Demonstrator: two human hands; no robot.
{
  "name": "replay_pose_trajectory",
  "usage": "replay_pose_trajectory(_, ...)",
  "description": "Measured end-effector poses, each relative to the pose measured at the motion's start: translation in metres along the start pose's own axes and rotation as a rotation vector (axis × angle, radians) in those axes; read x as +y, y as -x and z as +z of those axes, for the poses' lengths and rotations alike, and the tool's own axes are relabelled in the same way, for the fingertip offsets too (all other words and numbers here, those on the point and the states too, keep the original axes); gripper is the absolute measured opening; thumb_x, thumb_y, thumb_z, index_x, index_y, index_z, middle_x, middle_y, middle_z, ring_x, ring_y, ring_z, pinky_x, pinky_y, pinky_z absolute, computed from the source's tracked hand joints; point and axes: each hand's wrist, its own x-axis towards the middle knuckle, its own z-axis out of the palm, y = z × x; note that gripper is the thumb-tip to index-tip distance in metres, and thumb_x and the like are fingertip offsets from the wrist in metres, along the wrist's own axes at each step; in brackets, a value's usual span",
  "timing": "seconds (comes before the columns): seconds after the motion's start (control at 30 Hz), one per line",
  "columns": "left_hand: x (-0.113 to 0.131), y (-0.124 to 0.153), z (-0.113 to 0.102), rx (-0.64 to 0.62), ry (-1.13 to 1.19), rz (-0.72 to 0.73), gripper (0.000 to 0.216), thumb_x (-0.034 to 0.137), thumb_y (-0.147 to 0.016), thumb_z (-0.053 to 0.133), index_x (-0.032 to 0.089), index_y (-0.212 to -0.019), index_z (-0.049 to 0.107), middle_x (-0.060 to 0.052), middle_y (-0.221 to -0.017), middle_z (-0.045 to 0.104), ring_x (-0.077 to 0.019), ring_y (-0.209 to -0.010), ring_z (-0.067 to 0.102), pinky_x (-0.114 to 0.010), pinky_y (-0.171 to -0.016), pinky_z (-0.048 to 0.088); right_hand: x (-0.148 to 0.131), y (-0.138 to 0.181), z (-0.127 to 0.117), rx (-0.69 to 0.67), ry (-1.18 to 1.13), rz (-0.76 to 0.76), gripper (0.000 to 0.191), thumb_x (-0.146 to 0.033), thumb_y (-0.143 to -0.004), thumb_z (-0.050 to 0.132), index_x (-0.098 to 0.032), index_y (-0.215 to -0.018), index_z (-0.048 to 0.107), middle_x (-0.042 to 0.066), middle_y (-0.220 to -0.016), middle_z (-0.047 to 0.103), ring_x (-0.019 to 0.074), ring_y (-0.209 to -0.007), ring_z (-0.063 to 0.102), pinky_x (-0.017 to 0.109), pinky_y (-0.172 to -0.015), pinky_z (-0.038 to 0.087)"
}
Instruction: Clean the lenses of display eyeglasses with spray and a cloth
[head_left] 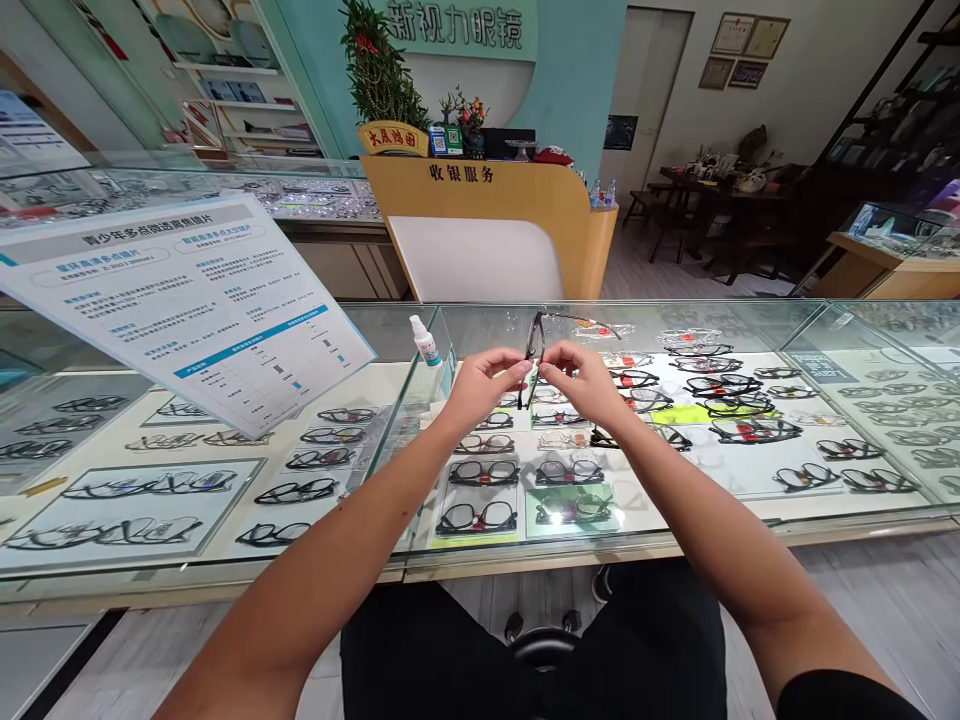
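Both my hands meet in the middle of the view, above the glass display counter (637, 545). Between them is a pair of dark-framed eyeglasses (539, 335), turned edge-on, with one temple stretching out to the right. My left hand (484, 385) pinches the frame from the left with thumb and fingertips. From the right, my right hand (581, 380) grips it the same way, its fingers curled. Just where the fingertips press on the frame is partly hidden. Under the glass top, rows of spectacles (476, 515) lie below my forearms.
A small white spray bottle (425, 341) stands on the counter, left of my hands. Farther left, a large printed sheet (180, 300) rises at a slant over the glass. Beyond the counter are a white chair back (476, 258) and a wooden cashier desk (585, 235).
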Motion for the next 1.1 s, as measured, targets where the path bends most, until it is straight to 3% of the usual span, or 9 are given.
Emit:
replay_pose_trajectory(0.33, 0.0, 0.003, 0.004, 0.014, -0.029, 0.012, 0.05, 0.063, -0.072, 0.098, 0.019, -0.091, 0.085, -0.007, -0.104, 0.077, -0.0193, -0.091, 0.07, -0.035, -0.079, 0.068, -0.002, 0.0, -0.001, 0.027, -0.002, 0.039, 0.014, -0.037, -0.079, 0.065, -0.024, -0.077, 0.062, -0.002, -0.074, 0.064, 0.0163, -0.071, 0.054, 0.033, -0.071, 0.04)
replay_pose_trajectory(0.57, -0.001, -0.001, 0.001, 0.117, 0.065, -0.009, 0.053, 0.065, -0.065, 0.102, 0.02, -0.089, 0.085, -0.005, -0.099, 0.077, -0.0199, -0.094, 0.072, -0.038, -0.084, 0.072, 0.002, -0.002, -0.005, 0.089, -0.043, 0.098, 0.011, -0.034, -0.077, 0.064, -0.024, -0.074, 0.061, -0.002, -0.078, 0.065, 0.0157, -0.072, 0.053, 0.033, -0.072, 0.041)
replay_pose_trajectory(0.7, 0.006, -0.001, 0.001, 0.188, 0.11, -0.001, 0.057, 0.066, -0.062, 0.103, 0.02, -0.088, 0.084, -0.005, -0.095, 0.078, -0.0178, -0.09, 0.07, -0.039, -0.085, 0.072, 0.005, -0.004, -0.007, 0.109, -0.05, 0.176, 0.013, -0.036, -0.077, 0.063, -0.024, -0.076, 0.064, 0.0, -0.076, 0.068, 0.0174, -0.074, 0.057, 0.032, -0.07, 0.042)
replay_pose_trajectory(0.93, 0.009, -0.005, -0.004, 0.301, 0.199, 0.024, 0.058, 0.064, -0.057, 0.106, 0.021, -0.087, 0.082, -0.008, -0.104, 0.08, -0.0219, -0.103, 0.074, -0.04, -0.089, 0.071, 0.003, -0.007, -0.012, 0.144, -0.059, 0.399, 0.015, -0.036, -0.078, 0.063, -0.022, -0.074, 0.066, 0.001, -0.075, 0.071, 0.0153, -0.064, 0.057, 0.03, -0.062, 0.039)
replay_pose_trajectory(1.03, 0.009, -0.007, -0.005, 0.328, 0.2, 0.048, 0.057, 0.064, -0.057, 0.105, 0.022, -0.087, 0.081, -0.007, -0.104, 0.08, -0.0217, -0.103, 0.073, -0.038, -0.086, 0.071, -0.002, -0.004, -0.015, 0.095, 0.055, 0.464, 0.026, -0.04, -0.084, 0.063, -0.023, -0.065, 0.06, -0.002, -0.061, 0.06, 0.0143, -0.056, 0.047, 0.032, -0.058, 0.033)
replay_pose_trajectory(1.1, 0.01, -0.007, -0.005, 0.329, 0.187, 0.059, 0.056, 0.064, -0.058, 0.105, 0.022, -0.088, 0.082, -0.007, -0.103, 0.08, -0.0215, -0.103, 0.073, -0.038, -0.087, 0.07, -0.006, -0.001, -0.015, 0.112, 0.185, 0.371, 0.038, -0.042, -0.088, 0.062, -0.025, -0.057, 0.048, -0.004, -0.052, 0.045, 0.0137, -0.054, 0.037, 0.034, -0.059, 0.028)
